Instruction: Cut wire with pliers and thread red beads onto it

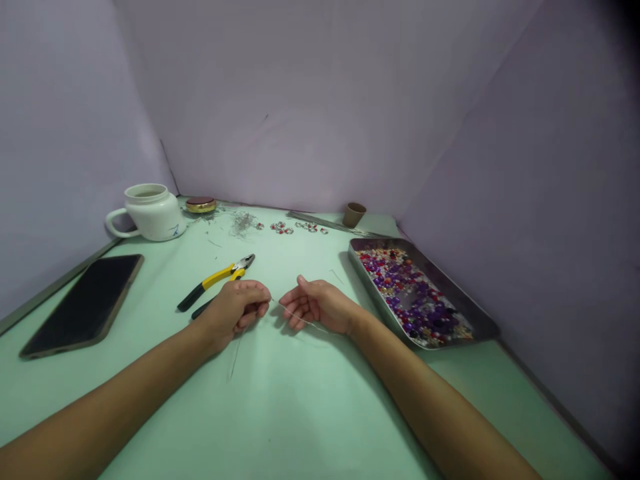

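Observation:
Over the middle of the table, my left hand (239,308) pinches a thin wire (303,321) between thumb and fingers. One end of the wire hangs down below this hand; the other stretches right across my right hand (320,305). That hand is palm up, fingers loosely curled and apart, with the wire passing in front of the palm. A pair of pliers (219,277) with yellow and black handles lies just behind my left hand, partly hidden by it. To the right, a metal tray (380,312) holds many purple, red and clear beads (413,293).
A phone (85,303) lies at the left, with a white mug (155,215) behind it. Farther back are a round gold-rimmed container (201,205), wire scraps (243,224), beaded pieces (281,228), a bundle of wires (330,223) and a small brown cup (354,215). Walls enclose the table.

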